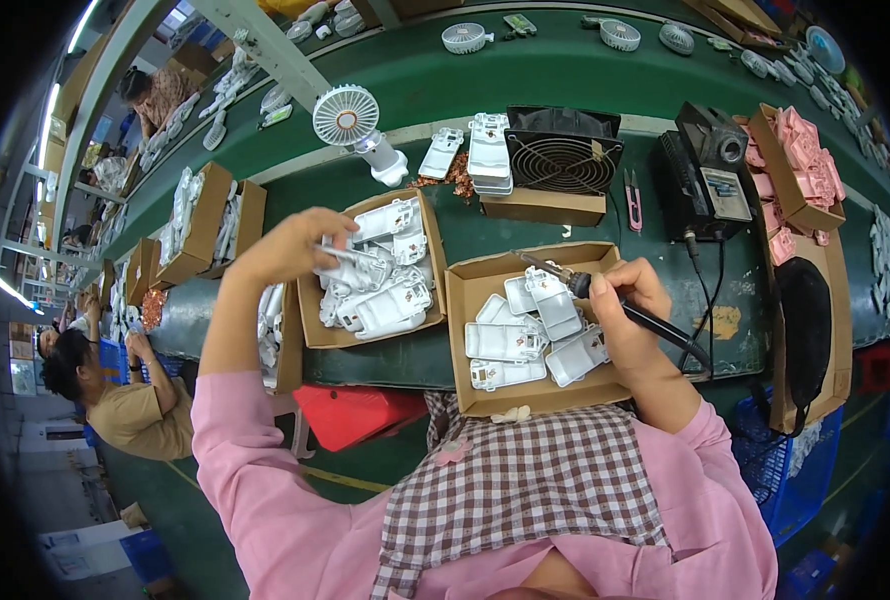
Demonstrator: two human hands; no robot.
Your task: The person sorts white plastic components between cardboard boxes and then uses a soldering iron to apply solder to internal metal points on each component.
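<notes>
My right hand [630,305] grips a soldering iron [645,318] with a black cable, its tip pointing left above a cardboard box [457,360]. Inside that box lie several white plastic housings [505,342], some with small copper-coloured contacts. To the left, my left hand [300,243] reaches over the rim of a second cardboard box [370,338], fingers apart and partly blurred. White plastic housings [393,305] are heaped there, right under the fingertips. Whether the fingers touch one cannot be made out.
Behind the boxes stand a handheld fan [348,118], a stack of white housings [490,150], a black fume fan [565,150], tweezers [633,200] and a soldering station [700,175]. Pink parts [800,160] fill a box at right. A co-worker [130,400] sits at left.
</notes>
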